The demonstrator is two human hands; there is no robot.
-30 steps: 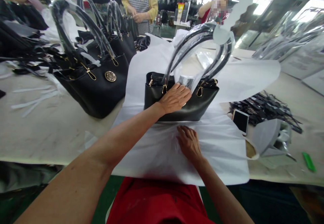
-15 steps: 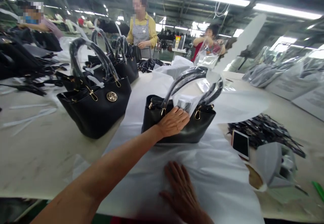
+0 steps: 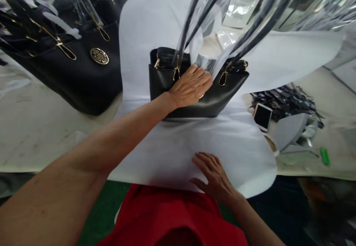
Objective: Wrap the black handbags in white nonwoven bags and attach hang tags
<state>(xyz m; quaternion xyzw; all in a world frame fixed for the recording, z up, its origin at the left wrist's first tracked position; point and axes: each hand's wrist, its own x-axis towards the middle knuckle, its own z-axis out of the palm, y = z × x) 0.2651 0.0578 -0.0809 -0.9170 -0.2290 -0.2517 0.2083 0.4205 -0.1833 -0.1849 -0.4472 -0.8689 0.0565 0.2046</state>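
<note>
A black handbag (image 3: 219, 99) stands upright on a large sheet of white wrapping paper (image 3: 161, 149). My left hand (image 3: 191, 85) grips the middle of its front top edge, the fingers curled over the rim and their tips hidden. Clear plastic covers the bag's tall handles (image 3: 191, 14), which rise above the opening. White tissue (image 3: 207, 63) shows at the mouth, just behind my fingers. Nearer to me, my right hand (image 3: 215, 175) rests on the paper close to the table's front edge, palm down, fingers apart and holding nothing.
Another black handbag (image 3: 91, 77) with a round gold emblem stands at left. On the right are a pile of black straps (image 3: 289, 99), a phone (image 3: 262, 117), a white bundle (image 3: 292, 129) and a green object (image 3: 324, 156). Plastic-wrapped goods (image 3: 322, 14) lie at the back right.
The view has tilted down and come closer, showing red clothing below the table edge. My right hand has shifted slightly right on the paper. My left hand keeps its grip on the handbag.
</note>
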